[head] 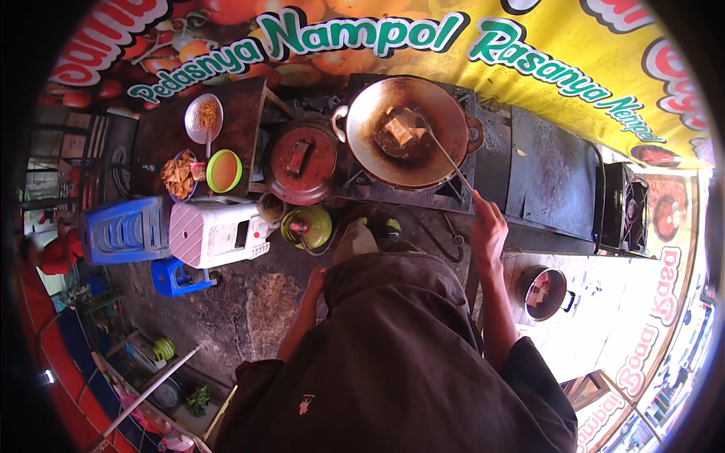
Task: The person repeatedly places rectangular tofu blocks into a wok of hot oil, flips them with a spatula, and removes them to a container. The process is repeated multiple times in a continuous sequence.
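My right hand (488, 229) grips the handle of a long metal spatula (453, 164), whose far end reaches into a large metal wok (362, 136). Brown folded pieces of food (398, 130) lie together in the dark bottom of the wok, at the spatula's end. The wok has two loop handles and rests on a blackened stove (416, 195). My left hand (318, 278) hangs low by my left side, beside the dark shirt; its fingers are mostly hidden.
Left of the wok sits a red-lidded pot (303, 161). Farther left, a wooden table (153, 127) bears a skimmer (198, 122), a bowl of fried pieces (179, 174) and a green-rimmed bowl (224, 171). Stools (198, 232) and a gas cylinder (314, 223) stand below. At right is a pot (544, 293).
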`<action>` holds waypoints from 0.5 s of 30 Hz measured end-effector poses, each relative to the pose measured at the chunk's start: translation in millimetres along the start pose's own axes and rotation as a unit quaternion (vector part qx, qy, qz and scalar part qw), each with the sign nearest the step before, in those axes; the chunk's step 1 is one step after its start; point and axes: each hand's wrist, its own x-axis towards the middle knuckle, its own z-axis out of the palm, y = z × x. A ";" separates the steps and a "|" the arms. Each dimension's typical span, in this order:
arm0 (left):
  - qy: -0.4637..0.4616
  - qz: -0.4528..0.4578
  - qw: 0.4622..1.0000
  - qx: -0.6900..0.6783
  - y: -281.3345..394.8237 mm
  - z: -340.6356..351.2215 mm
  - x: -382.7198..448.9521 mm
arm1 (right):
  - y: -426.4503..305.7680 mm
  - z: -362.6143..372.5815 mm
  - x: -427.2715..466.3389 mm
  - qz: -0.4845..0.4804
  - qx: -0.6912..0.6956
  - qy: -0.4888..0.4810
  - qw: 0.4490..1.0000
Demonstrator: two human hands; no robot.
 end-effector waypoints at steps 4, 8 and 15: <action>-0.011 -0.004 1.000 0.000 11.9 -1.5 -3.3 | 2.5 -1.0 1.6 -0.011 -0.008 -0.022 1.000; -0.005 0.004 1.000 -0.003 18.5 -2.9 -8.8 | 2.8 -16.7 4.4 -0.022 0.000 -0.002 1.000; -0.006 -0.006 1.000 -0.023 38.8 -3.3 -17.7 | 6.2 -22.4 11.0 0.010 -0.007 0.042 0.999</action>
